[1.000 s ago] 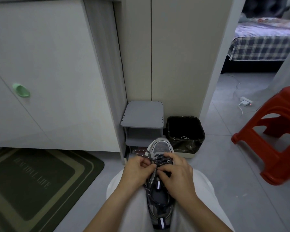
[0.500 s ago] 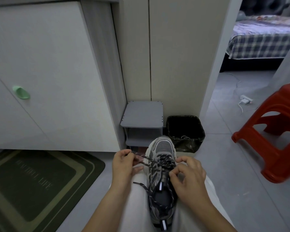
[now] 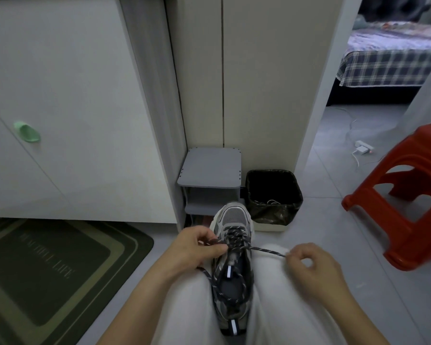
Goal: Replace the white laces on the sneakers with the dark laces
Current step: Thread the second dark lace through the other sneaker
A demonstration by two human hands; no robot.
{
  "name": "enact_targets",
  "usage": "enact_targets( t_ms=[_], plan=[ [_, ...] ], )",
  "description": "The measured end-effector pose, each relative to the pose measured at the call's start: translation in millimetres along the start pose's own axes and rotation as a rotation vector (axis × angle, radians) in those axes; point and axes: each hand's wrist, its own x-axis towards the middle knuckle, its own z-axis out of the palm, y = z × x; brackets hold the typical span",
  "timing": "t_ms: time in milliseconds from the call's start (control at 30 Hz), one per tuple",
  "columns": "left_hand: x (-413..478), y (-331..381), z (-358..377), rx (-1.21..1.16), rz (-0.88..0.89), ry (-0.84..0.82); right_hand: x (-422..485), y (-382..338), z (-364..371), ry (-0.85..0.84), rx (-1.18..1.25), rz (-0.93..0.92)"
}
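My left hand (image 3: 197,247) pinches the dark lace (image 3: 264,250) beside the sneaker (image 3: 233,270); my right hand (image 3: 311,265) pinches its end, pulled out sideways.

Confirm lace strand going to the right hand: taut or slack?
Taut. The dark lace runs straight from the sneaker to the right hand, which pinches its end.

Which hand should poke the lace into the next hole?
Probably the right hand: it pinches the dark lace near its end, pulled taut. The left hand only pinches lace beside the sneaker.
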Motion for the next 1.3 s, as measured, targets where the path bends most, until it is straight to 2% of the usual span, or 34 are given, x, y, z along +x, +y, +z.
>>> enact_targets(
  t_ms=[33, 67, 167, 267, 333, 433, 500, 633, 867, 1000, 1100, 1167, 1233, 1300],
  plan=[
    [1, 1, 1, 0.010, 0.011, 0.029, 2, -2, 3, -0.047, -0.158, -0.003],
    [2, 3, 2, -0.001, 0.007, 0.070, 5, -5, 5, -0.021, -0.267, -0.024],
    [5, 6, 4, -0.094, -0.057, 0.190, 14, -27, 9, 0.153, -0.281, -0.236],
    [3, 7, 7, -0.097, -0.087, 0.174, 17, -55, 27, -0.003, -0.382, -0.471],
    [2, 9, 7, -0.095, -0.071, 0.162, 17, -66, 43, -0.076, -0.485, -0.530],
    [3, 10, 5, -0.117, -0.078, 0.170, 19, -69, 54, -0.102, -0.610, -0.507],
    [5, 7, 5, -0.115, -0.083, 0.180, 20, -68, 55, -0.100, -0.601, -0.507],
    [8, 2, 8, -0.102, -0.067, 0.174, 20, -60, 51, -0.004, -0.388, -0.523],
    [5, -1, 9, 0.004, -0.058, 0.123, 10, -35, 31, 0.196, -0.170, -0.459],
    [3, 1, 12, 0.033, 0.028, 0.046, 14, -17, 9, 0.278, -0.075, -0.283],
    [4, -4, 15, 0.081, 0.061, 0.025, 11, -9, -1, 0.233, -0.054, -0.187],
    [7, -7, 19, 0.160, 0.070, 0.116, 9, -9, -1, 0.122, -0.072, -0.155],
    [10, -8, 21, 0.179, 0.073, 0.236, 8, -15, 1, -0.054, -0.190, -0.126],
    [11, -9, 22, 0.138, 0.041, 0.270, 10, -23, 4, -0.134, -0.372, -0.133]
  ],
)
